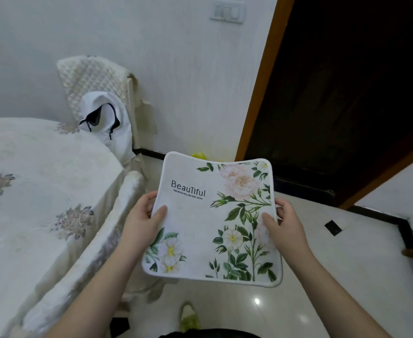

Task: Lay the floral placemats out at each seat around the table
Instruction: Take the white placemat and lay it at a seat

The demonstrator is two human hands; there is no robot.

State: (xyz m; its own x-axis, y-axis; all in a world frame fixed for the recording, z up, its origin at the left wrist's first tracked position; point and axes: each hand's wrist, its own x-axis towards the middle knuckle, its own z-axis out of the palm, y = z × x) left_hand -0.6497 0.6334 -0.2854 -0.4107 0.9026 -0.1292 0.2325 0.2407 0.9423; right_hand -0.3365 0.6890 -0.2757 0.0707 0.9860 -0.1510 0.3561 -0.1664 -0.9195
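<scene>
Left hand (141, 215), right hand (282, 222) grip placemat (212, 223).

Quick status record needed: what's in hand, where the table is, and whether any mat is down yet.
held item: floral placemat, printed side up, held in the air over the floor
left hand: grips the mat's left edge, thumb on top
right hand: grips the mat's right edge, thumb on top
table: to the left, covered by a patterned cloth
mats on table: none visible in the part shown
chair: behind the table, white garment draped over it
</scene>
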